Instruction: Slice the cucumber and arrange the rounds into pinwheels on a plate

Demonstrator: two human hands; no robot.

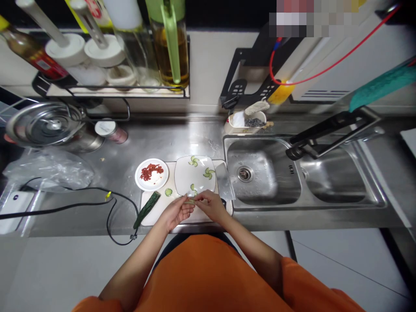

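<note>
Over the near edge of a white square plate, my two hands meet at a thin piece of cucumber slice. My left hand is palm up with curled fingers, thumb and fingertips pinching the piece. My right hand pinches the same piece from the other side. Small fans of green-edged cucumber slices lie on the plate. On the white cutting board are a loose cucumber slice and a dark green length of cucumber. A cleaver lies right of the plate, its handle partly hidden by my right hand.
A small white plate of chopped red pieces stands left of the square plate. The double sink is on the right. A black cable, plastic bag and lidded pot are left. A bottle rack hangs behind.
</note>
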